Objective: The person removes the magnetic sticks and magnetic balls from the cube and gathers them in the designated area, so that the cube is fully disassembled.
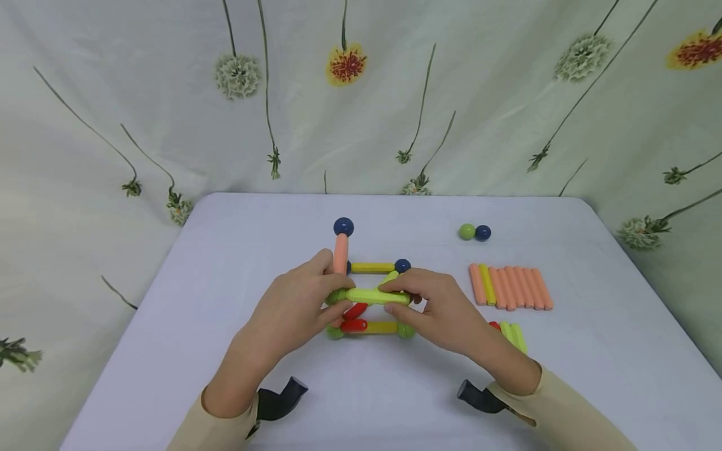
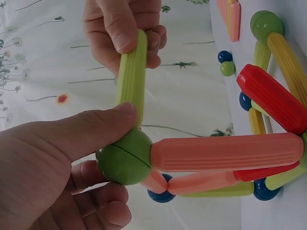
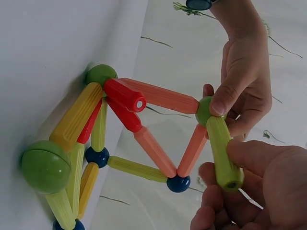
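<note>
At frame centre on the counter [image 1: 225, 263], a lime rod [image 1: 376, 296] is held level atop a half-built rod-and-ball frame [image 1: 369, 300]. The left hand [image 1: 293, 310] pinches the green ball [image 2: 125, 158] at its end; the right hand [image 1: 437, 310] grips the rod's other end. The step looks like seating this top bar; next, its free end likely needs a joint. Spare rods [image 1: 510, 287] lie right.

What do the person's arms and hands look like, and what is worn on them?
Both hands, the left hand and the right hand, are bare, without gloves. Each arm has a beige long sleeve ending at the wrist. A dark wrist mount sits under each wrist.
</note>
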Action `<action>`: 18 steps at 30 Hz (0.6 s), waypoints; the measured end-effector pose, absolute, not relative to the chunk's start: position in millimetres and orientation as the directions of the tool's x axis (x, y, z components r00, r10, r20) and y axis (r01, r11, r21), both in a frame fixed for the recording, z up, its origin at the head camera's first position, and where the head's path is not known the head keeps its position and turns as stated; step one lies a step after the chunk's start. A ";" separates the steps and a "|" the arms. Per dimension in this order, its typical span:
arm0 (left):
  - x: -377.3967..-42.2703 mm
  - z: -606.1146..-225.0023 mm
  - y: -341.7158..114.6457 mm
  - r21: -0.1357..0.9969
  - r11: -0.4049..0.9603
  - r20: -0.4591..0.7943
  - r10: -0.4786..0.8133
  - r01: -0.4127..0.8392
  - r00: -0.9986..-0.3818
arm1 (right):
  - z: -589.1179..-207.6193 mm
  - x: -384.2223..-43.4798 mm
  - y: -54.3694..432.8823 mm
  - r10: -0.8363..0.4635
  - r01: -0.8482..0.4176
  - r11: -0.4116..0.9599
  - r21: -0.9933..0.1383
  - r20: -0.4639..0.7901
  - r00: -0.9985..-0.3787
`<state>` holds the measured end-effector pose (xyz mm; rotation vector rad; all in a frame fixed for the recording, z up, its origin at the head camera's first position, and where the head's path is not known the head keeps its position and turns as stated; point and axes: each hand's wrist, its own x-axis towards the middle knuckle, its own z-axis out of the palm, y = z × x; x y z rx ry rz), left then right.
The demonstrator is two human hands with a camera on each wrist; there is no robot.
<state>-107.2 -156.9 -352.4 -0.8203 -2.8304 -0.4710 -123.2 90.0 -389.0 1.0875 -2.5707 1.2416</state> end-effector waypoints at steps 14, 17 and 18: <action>-105.7 -350.4 -154.3 0.272 0.787 0.225 0.507 0.554 -0.832 | -390.8 -125.6 90.2 -0.612 -0.614 0.499 -0.612 0.253 -0.750; -105.3 -350.1 -153.5 0.272 0.788 0.221 0.508 0.553 -0.833 | -390.3 -125.6 90.7 -0.614 -0.603 0.500 -0.622 0.236 -0.753; -105.1 -350.0 -153.3 0.274 0.786 0.220 0.509 0.554 -0.832 | -390.2 -125.5 90.9 -0.615 -0.599 0.501 -0.625 0.230 -0.754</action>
